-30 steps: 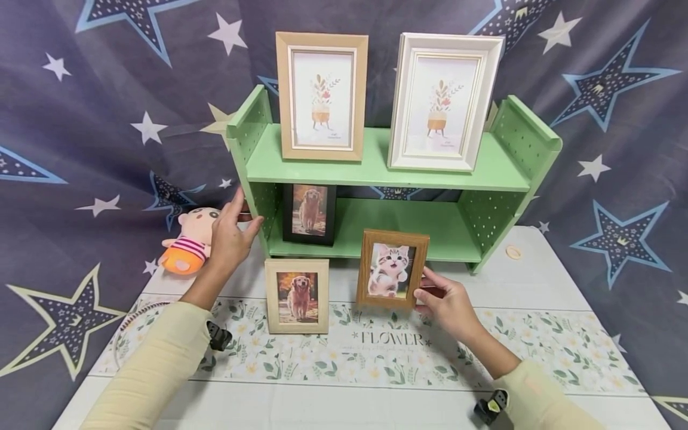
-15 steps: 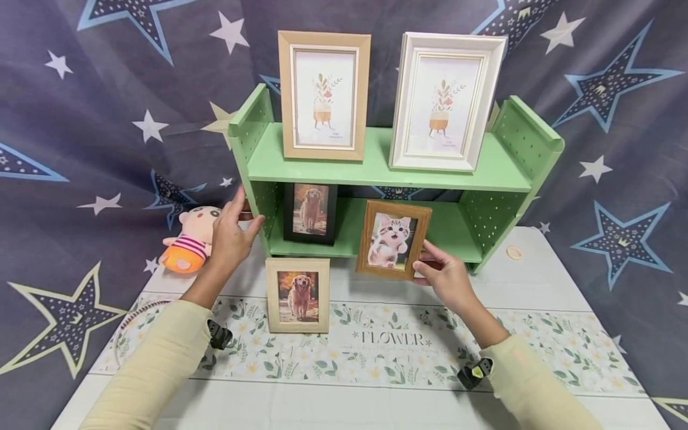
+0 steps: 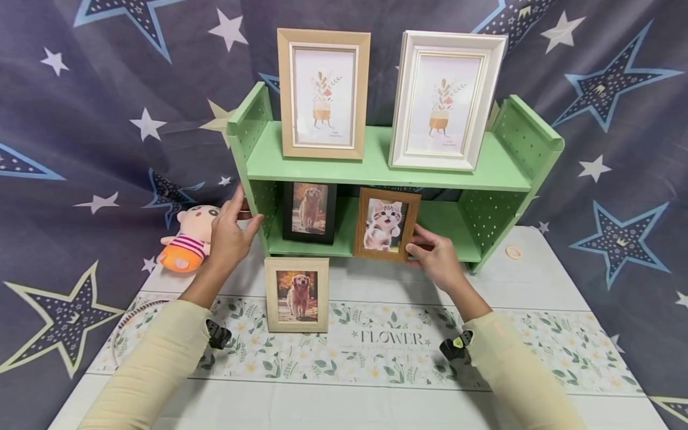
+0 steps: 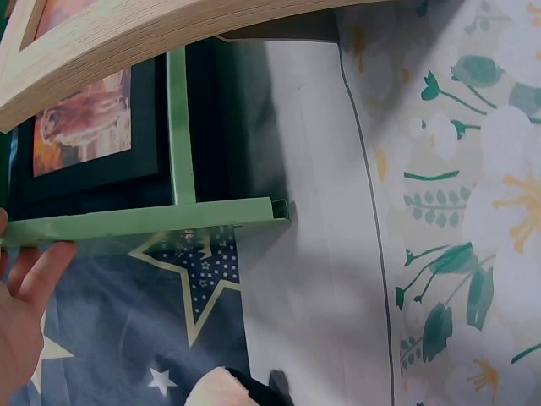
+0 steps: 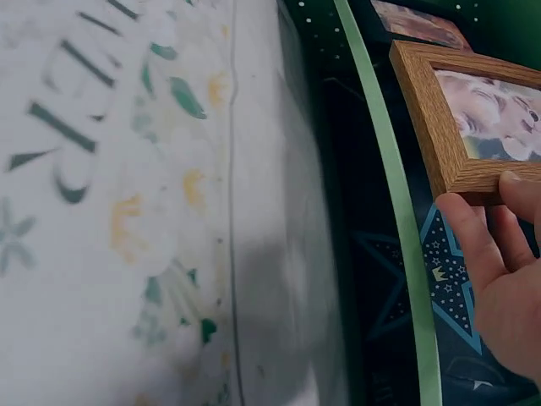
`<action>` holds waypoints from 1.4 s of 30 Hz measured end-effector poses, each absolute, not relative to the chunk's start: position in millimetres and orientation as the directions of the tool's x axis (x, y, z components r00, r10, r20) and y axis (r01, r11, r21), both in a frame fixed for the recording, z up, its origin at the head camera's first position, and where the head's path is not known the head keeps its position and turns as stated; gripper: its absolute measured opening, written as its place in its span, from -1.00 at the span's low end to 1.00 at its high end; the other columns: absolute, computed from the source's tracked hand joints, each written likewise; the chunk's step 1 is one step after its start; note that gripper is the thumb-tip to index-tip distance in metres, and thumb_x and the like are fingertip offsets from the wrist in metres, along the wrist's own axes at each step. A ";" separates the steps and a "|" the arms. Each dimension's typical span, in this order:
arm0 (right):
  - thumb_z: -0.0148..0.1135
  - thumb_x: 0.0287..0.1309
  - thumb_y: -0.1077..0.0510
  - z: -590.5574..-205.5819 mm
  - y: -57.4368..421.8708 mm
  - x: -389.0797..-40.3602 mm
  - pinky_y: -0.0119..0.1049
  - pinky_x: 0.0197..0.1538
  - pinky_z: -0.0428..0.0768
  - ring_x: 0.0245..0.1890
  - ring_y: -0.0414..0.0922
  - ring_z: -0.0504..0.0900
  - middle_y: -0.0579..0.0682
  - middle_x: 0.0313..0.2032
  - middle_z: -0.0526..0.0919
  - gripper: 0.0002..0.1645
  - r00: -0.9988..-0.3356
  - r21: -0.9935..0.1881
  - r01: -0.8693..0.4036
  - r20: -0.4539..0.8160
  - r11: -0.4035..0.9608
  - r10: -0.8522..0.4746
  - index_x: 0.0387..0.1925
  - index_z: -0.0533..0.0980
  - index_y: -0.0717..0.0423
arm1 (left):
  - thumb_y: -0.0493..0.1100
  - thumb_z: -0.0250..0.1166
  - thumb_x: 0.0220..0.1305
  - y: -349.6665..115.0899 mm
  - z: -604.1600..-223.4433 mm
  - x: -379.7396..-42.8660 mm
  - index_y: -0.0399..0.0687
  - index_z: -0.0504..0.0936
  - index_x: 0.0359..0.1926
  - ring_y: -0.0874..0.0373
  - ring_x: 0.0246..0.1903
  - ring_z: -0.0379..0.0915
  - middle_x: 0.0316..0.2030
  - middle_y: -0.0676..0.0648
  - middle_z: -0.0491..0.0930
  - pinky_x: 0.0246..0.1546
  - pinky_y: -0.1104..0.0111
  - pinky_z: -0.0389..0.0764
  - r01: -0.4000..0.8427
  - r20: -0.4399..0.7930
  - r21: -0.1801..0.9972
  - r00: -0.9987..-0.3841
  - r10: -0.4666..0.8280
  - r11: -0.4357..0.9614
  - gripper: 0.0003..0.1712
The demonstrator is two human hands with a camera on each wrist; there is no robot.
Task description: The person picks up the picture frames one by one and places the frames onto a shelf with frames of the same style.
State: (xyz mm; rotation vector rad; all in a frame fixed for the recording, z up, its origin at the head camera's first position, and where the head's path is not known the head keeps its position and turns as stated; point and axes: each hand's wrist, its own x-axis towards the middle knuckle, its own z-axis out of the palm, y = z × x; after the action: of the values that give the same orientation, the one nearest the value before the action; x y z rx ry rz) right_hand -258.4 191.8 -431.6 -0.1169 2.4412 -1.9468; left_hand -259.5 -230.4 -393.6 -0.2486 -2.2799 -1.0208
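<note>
My right hand (image 3: 438, 260) pinches the lower right edge of a brown wooden picture frame (image 3: 360, 224) with a kitten photo. That frame stands nearly upright at the front of the lower level of a green two-tier shelf (image 3: 376, 170); whether its base touches the board cannot be told. In the right wrist view, the thumb lies on the wooden frame (image 5: 423, 114) and fingers reach behind it. My left hand (image 3: 231, 236) touches the shelf's left side panel from outside. In the left wrist view, its fingers (image 4: 46, 271) rest against the green panel (image 4: 144, 222).
A black dog-photo frame (image 3: 333, 221) stands on the lower level's left. Tan (image 3: 322, 153) and white (image 3: 430, 162) frames stand on top. A pale wooden frame (image 3: 295, 326) stands on the table in front. A plush toy (image 3: 188, 239) sits left; a small ring (image 3: 513, 252) lies right.
My right hand has carried the kitten picture frame up from in front of the shelf and away from me to its lower level, drifting slightly left. The left hand has stayed put.
</note>
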 end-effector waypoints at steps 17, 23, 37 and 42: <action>0.17 0.41 0.31 -434.5 186.4 -287.0 -0.31 -0.12 0.79 0.11 0.21 0.67 0.32 0.24 0.51 -0.27 -0.995 -0.962 0.027 -0.052 0.273 -0.083 0.53 0.23 0.02 | -0.35 0.40 0.27 -229.9 -397.4 -260.4 -0.08 0.18 0.57 -0.26 -0.07 0.68 0.04 -0.40 0.56 0.02 -0.04 0.68 0.416 0.613 0.610 -0.787 -0.069 0.674 -0.07; 0.17 0.42 0.30 -431.8 182.5 -289.9 -0.31 -0.13 0.80 0.15 0.25 0.64 0.29 0.25 0.53 -0.28 -0.996 -0.957 0.039 -0.059 0.288 -0.060 0.53 0.25 0.00 | -0.36 0.41 0.26 -230.7 -396.0 -260.7 -0.06 0.18 0.58 -0.26 -0.07 0.68 0.04 -0.40 0.56 0.00 -0.02 0.68 0.420 0.616 0.611 -0.784 -0.069 0.671 -0.06; 0.25 0.36 0.28 -430.1 186.3 -276.0 -0.31 -0.18 0.80 0.00 0.16 0.71 0.31 0.17 0.58 -0.32 -0.999 -0.952 -0.037 0.033 0.304 -0.018 0.47 0.34 0.15 | -0.34 0.40 0.27 -231.0 -394.2 -258.8 0.00 0.18 0.58 -0.28 -0.06 0.67 0.03 -0.41 0.55 0.05 -0.05 0.67 0.395 0.598 0.625 -0.797 -0.088 0.673 -0.06; 0.25 0.33 0.29 -430.6 187.3 -260.8 -0.32 -0.28 0.80 -0.22 -0.12 0.68 0.22 -0.04 0.62 -0.43 -0.992 -0.956 -0.088 0.110 0.280 0.066 0.34 0.43 0.28 | -0.32 0.40 0.28 -230.7 -393.5 -258.3 -0.02 0.17 0.59 -0.30 -0.05 0.66 0.02 -0.42 0.55 0.08 -0.06 0.66 0.391 0.593 0.625 -0.801 -0.084 0.676 -0.07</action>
State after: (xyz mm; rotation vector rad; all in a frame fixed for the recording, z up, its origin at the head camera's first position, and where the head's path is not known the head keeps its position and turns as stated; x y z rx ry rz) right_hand -260.8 187.3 -430.6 -0.0225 2.6131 -1.9655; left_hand -258.3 -230.7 -393.5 -0.2350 -2.2904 -1.0405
